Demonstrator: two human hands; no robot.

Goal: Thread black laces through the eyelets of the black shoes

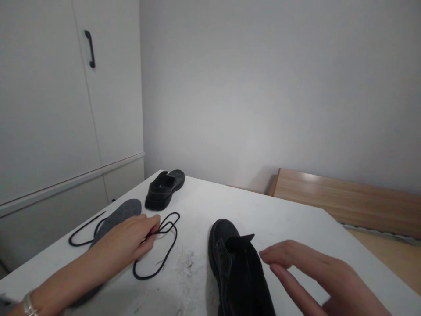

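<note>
My left hand (140,232) pinches a black shoelace (173,245), whose loops spread over the white table just right of my fingers. Beneath that forearm lies a grey insole (126,210), partly covered by my arm. A black shoe (226,259) without laces stands in front of me, toe pointing away, its flaps spread apart. To its right hovers my right hand (315,272), thumb and fingers slightly apart and holding nothing; its fingertips are close to the shoe's side, and whether they touch it I cannot tell.
A second black shoe (164,188) stands near the table's far left corner. Another stretch of black lace (77,242) lies left of the insole. White cabinets (112,109) rise at left, and a wooden headboard-like panel (329,193) is beyond the white table (263,215).
</note>
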